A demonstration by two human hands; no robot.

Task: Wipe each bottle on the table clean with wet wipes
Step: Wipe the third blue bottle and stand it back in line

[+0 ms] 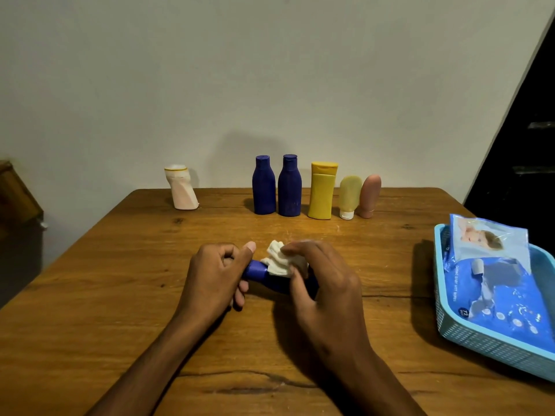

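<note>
Near centre of the wooden table (120, 295): a dark blue bottle (270, 280) lies on its side, cap end pointing left, held just above or on the tabletop; which cannot be told. The left hand (214, 277) grips the cap end, fingers curled round it and thumb extended along the top. The right hand (324, 283) pinches a crumpled white wet wipe (280, 261) between thumb and fingers and presses it against the bottle's neck and shoulder. Far edge, by the wall, left to right: a leaning white bottle (182, 187) standing apart; then a close row of two upright dark blue bottles (263, 185) (289, 185), a yellow bottle (322, 190), a pale yellow tube (350, 196) on its white cap, and a pink tube (370, 196). Right edge: a light blue basket (486, 346) holding a blue pack of wet wipes (504, 298).
</note>
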